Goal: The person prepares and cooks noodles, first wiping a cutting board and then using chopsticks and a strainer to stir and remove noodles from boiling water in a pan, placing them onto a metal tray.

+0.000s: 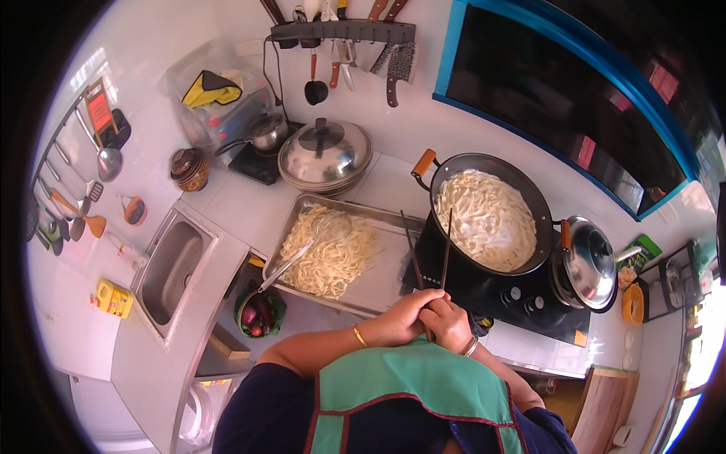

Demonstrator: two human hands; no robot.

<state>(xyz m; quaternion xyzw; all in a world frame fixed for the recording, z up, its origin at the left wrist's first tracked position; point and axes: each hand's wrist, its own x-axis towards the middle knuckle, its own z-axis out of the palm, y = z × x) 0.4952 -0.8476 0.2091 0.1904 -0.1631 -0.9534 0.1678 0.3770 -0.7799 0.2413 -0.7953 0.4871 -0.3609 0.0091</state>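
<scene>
At the stove's point(484, 291) front-left corner, the left hand point(404, 318) and right hand point(452, 327) meet, fingers closed together around two chopsticks point(447, 253), tips spread apart; which hand grips which cannot be told. One wok point(522, 177) of noodles point(488, 219) sits behind them. Left of the stove, one tray point(393, 265) bears more noodles toward its left edge, one skimmer point(306, 246) lying across, its handle over the front-left corner. The stove's two knobs point(512, 294) face front; its pale lettering is too small to read.
</scene>
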